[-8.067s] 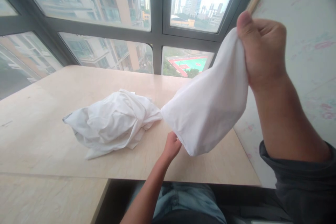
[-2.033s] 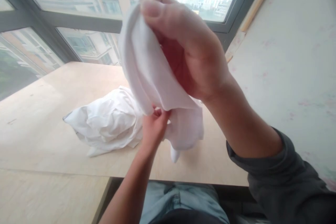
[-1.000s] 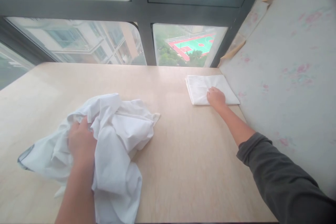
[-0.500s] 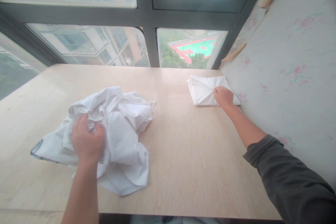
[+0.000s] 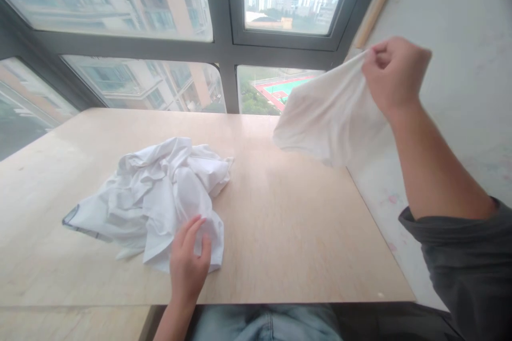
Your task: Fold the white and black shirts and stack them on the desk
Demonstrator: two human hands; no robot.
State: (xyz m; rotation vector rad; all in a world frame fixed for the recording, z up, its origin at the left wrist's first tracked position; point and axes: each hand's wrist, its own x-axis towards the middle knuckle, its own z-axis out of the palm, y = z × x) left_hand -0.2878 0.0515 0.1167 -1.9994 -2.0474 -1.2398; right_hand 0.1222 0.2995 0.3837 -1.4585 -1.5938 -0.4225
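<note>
A white cloth [image 5: 324, 112] hangs from my right hand [image 5: 398, 74], which pinches it at its upper right part, well above the tabletop. The cloth is partly unfolded and blurred at its lower edge. On the left of the table lies a crumpled heap of white fabric [image 5: 160, 186], with a dark-edged corner at its left end. My left hand [image 5: 190, 256] is over the near right part of the heap, fingers apart and holding nothing. Whether its fingertips touch the fabric I cannot tell.
The pale wooden tabletop [image 5: 276, 224] runs up to a dark-framed window [image 5: 228, 53]. A wall with floral paper [image 5: 460, 117] borders the right side. My legs in light blue jeans [image 5: 268, 322] are at the table's near edge.
The folded white cloth has been lifted off the table's far right by my right hand and hangs loosened. My left hand has moved from the heap's left part toward its near right edge.
</note>
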